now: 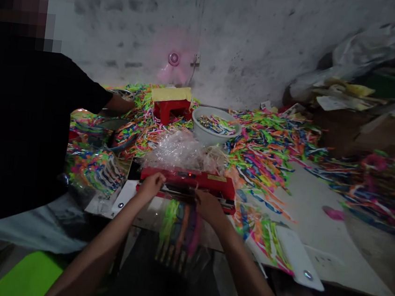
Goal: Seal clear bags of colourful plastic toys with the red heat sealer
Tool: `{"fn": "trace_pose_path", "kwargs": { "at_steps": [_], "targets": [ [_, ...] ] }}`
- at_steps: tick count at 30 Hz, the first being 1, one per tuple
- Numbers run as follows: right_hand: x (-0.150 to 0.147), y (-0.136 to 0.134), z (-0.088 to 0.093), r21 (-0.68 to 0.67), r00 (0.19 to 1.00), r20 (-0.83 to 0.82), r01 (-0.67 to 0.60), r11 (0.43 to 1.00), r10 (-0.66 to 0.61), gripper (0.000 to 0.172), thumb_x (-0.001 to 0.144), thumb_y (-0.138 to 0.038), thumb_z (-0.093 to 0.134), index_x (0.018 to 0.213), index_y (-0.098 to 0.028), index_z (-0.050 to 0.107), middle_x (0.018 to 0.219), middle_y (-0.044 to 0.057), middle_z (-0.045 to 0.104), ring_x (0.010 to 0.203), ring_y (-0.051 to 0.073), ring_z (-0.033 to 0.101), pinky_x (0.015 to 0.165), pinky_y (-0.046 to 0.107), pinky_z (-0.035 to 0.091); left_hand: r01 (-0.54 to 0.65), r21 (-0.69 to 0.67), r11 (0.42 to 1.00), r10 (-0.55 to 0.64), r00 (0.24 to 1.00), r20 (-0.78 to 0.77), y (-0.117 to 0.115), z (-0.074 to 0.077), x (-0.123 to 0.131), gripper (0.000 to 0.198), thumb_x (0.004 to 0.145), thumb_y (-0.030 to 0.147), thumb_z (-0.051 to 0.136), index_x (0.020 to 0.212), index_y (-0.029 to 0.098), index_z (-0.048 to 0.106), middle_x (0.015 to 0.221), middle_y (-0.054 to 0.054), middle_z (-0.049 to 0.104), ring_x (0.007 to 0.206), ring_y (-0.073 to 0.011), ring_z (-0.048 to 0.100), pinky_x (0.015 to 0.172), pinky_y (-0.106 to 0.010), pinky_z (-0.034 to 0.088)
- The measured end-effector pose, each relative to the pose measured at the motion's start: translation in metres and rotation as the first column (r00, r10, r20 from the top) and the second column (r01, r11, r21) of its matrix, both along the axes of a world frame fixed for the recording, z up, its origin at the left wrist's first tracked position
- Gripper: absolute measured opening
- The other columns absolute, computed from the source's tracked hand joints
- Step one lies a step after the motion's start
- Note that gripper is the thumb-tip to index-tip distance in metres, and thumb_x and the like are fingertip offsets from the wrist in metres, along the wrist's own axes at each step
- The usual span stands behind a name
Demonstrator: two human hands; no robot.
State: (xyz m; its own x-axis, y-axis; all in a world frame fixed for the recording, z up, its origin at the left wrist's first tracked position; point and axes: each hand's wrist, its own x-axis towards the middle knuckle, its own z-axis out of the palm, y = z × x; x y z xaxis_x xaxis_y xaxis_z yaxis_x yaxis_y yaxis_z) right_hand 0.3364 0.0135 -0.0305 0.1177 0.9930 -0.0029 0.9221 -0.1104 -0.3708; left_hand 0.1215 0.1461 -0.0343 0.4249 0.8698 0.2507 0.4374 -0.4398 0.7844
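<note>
A red heat sealer [194, 181] lies across the table in front of me. My left hand [151, 185] is closed, pinching the top edge of a clear plastic bag [177, 233] at the sealer's left end. My right hand [207, 204] grips the same bag edge nearer the middle of the sealer. The bag hangs down towards me, filled with colourful strips in green, orange and pink.
A person in a black shirt [26, 125] works at the left. Heaps of neon strips [264, 145] cover the table, with a white bowl [213, 131], a red stool [171, 107], crumpled clear bags [179, 151], filled packets [96, 170] and white header cards [299, 257].
</note>
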Motion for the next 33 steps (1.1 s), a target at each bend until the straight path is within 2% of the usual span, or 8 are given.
{"fn": "trace_pose_path", "kwargs": {
  "at_steps": [6,11,15,18,22,25,29,33],
  "targets": [
    [-0.008,-0.007,0.004,-0.034,0.998,0.031,-0.044,0.998,0.045,0.037,0.088,-0.007,0.045,0.119,-0.016,0.065,0.113,0.012,0.071,0.106,0.023,0.066,0.084,0.027,0.043,0.03,-0.1,0.995,-0.019,0.994,0.11,-0.004,0.001,0.0,0.02,0.081,0.036,0.052,0.071,0.02,0.058,0.071,-0.003,0.068,0.069,-0.019,0.063,0.07,-0.031,0.049],
    [-0.009,-0.009,0.007,-0.026,0.998,0.033,-0.056,0.998,0.057,0.045,0.084,-0.003,0.048,0.126,-0.013,0.062,0.118,0.014,0.069,0.107,0.025,0.065,0.085,0.029,0.045,0.102,-0.117,0.988,-0.071,0.967,0.246,-0.007,0.031,0.015,0.028,0.082,0.047,0.054,0.074,0.02,0.057,0.065,-0.002,0.067,0.057,-0.0174,0.061,0.061,-0.03,0.048],
    [0.005,-0.001,0.01,0.111,0.997,-0.058,-0.046,0.993,0.053,0.037,0.086,-0.005,0.046,0.114,-0.015,0.067,0.113,0.013,0.071,0.102,0.024,0.066,0.085,0.029,0.045,0.166,-0.158,0.973,-0.13,0.968,0.216,-0.004,0.047,0.018,0.034,0.077,0.053,0.062,0.075,0.02,0.06,0.063,-0.001,0.066,0.058,-0.0184,0.062,0.061,-0.029,0.046],
    [0.015,0.005,0.013,0.272,0.973,-0.231,0.037,0.961,0.027,0.022,0.091,-0.015,0.045,0.096,-0.016,0.067,0.095,0.011,0.072,0.087,0.023,0.067,0.076,0.03,0.046,0.18,-0.182,0.967,-0.12,0.947,0.299,-0.009,0.043,0.014,0.038,0.074,0.057,0.067,0.077,0.019,0.06,0.066,-0.002,0.067,0.068,-0.0192,0.065,0.069,-0.03,0.047],
    [0.0,0.004,0.016,0.521,0.811,-0.54,0.113,0.846,0.225,0.023,0.093,-0.04,0.049,0.09,-0.021,0.061,0.092,0.006,0.069,0.085,0.021,0.064,0.076,0.031,0.048,0.244,-0.213,0.946,-0.124,0.879,0.46,-0.042,0.024,0.014,0.041,0.068,0.054,0.076,0.074,0.018,0.057,0.083,-0.003,0.068,0.075,-0.0163,0.064,0.071,-0.028,0.048],
    [-0.029,0.001,0.015,0.594,0.686,-0.606,0.053,0.803,0.403,0.02,0.089,-0.04,0.053,0.083,-0.022,0.057,0.088,0.005,0.064,0.083,0.019,0.06,0.075,0.03,0.048,0.286,-0.251,0.925,-0.098,0.816,0.57,-0.074,0.015,0.017,0.042,0.068,0.05,0.079,0.083,0.019,0.057,0.092,-0.003,0.067,0.077,-0.0146,0.063,0.072,-0.026,0.048],
    [-0.059,0.004,0.008,0.515,0.639,-0.667,0.022,0.857,0.385,0.012,0.081,-0.032,0.06,0.084,-0.022,0.056,0.085,0.003,0.061,0.08,0.019,0.059,0.075,0.031,0.049,0.198,-0.216,0.956,-0.057,0.849,0.526,-0.092,0.018,0.005,0.052,0.069,0.041,0.081,0.112,0.021,0.06,0.099,-0.006,0.068,0.09,-0.0191,0.064,0.081,-0.03,0.049],
    [-0.067,0.005,0.009,0.394,0.452,-0.819,-0.005,0.919,0.354,0.029,0.081,-0.042,0.06,0.103,-0.024,0.053,0.097,0.005,0.066,0.093,0.021,0.065,0.085,0.035,0.052,0.135,-0.098,0.986,-0.105,0.96,0.259,-0.068,0.028,-0.021,0.026,0.075,0.041,0.07,0.087,0.018,0.07,0.085,-0.006,0.069,0.085,-0.022,0.063,0.079,-0.032,0.049]
  ]
}}
